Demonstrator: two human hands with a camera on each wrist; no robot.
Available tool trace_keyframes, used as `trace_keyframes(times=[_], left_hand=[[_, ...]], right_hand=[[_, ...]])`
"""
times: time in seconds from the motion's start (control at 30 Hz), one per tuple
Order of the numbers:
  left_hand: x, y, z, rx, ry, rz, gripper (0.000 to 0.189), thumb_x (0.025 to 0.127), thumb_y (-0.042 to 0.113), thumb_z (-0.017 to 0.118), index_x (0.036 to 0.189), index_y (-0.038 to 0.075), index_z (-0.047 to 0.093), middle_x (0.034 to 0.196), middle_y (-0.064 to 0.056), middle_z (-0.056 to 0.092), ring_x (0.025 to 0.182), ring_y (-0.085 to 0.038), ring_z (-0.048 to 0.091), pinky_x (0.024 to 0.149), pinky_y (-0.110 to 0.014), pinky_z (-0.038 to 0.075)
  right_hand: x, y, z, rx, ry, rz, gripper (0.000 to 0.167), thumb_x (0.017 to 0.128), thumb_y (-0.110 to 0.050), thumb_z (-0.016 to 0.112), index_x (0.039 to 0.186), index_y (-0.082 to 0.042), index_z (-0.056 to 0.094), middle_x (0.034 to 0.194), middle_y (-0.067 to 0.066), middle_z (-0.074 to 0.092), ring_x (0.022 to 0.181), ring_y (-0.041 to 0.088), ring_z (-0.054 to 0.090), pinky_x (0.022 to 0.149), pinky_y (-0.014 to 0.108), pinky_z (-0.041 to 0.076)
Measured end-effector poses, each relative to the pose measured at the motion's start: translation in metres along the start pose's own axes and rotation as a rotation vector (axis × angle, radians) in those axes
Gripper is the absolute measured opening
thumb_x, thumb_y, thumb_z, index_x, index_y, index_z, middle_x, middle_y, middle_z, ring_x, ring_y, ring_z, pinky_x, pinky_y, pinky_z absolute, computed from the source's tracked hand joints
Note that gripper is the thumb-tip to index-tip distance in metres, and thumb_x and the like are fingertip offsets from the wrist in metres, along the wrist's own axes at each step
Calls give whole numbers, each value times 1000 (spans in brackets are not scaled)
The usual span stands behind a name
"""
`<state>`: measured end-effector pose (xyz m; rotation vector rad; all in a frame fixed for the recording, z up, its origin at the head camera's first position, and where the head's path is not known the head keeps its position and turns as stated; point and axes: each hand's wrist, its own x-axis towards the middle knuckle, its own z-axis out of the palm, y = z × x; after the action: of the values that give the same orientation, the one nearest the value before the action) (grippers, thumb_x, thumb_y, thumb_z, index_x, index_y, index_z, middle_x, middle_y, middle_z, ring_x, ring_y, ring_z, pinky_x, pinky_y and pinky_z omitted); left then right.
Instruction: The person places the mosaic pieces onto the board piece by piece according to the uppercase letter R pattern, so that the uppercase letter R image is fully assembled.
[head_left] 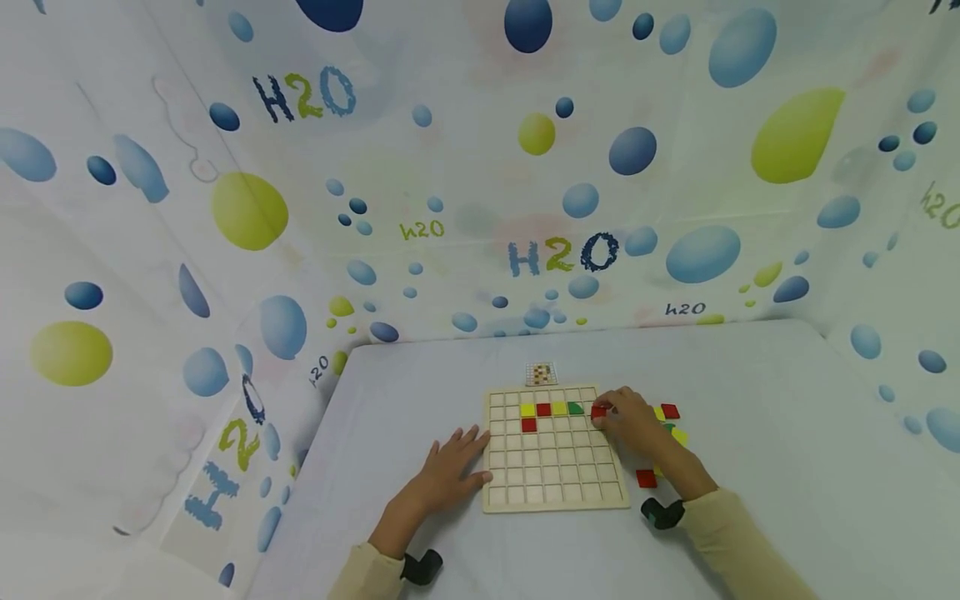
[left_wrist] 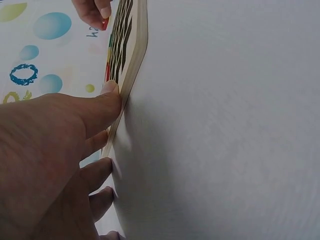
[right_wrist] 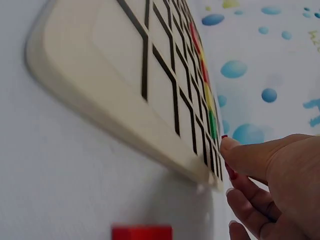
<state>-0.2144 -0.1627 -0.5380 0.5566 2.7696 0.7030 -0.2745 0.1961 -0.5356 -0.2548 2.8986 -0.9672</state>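
Pinches a red tile (head_left: 597, 412) between thumb and fingers of the right hand (head_left: 630, 422), at the upper right corner of the grid board (head_left: 547, 457), lower centre of the head view. Uses fingertips only, likely to suit so thin a tile; cannot tell about contact with the board. Rests the left hand (head_left: 448, 465) at the board's left edge, fingers spread and gripping nothing, probably to stop any sliding on the table (head_left: 390, 400). Has loose tiles (head_left: 671, 411) right of the board, partly hidden under the right forearm (head_left: 688, 475), probably for a short reach, and a small patterned card (head_left: 541, 374) just above the top edge, likely for easy viewing. Looks plain red and thin, mostly covered by fingers, with full outline hidden.
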Motion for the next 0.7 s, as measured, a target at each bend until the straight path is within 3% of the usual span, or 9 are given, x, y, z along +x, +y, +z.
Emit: trace_keyframes(times=[0.27,0.5,0.7], left_hand=[[1,1,1,-5,-1,-5,72,104,43,66,164,14,39,171,-16,32,159,-44,24,123,-75,13],[-1,3,0,3,-3,-4,71,104,42,65,164,14,39,171,-16,33,159,-44,25,123,-74,14],[-3,5,-3,-10,-1,3,71,104,42,65,164,12,40,171,-18,33,159,-45,25,123,-75,13]], right_hand=[[1,-15,17,12,-22,-110,15,98,-16,77,110,-9,71,109,9,65,97,23,56,90,46,52],[0,-20,19,-1,-26,-86,8,98,-15,77,105,-13,75,114,9,65,101,23,61,96,49,55],[-1,-20,20,-4,-18,-97,9,98,-13,76,107,-13,74,108,7,62,95,21,57,90,44,53]])
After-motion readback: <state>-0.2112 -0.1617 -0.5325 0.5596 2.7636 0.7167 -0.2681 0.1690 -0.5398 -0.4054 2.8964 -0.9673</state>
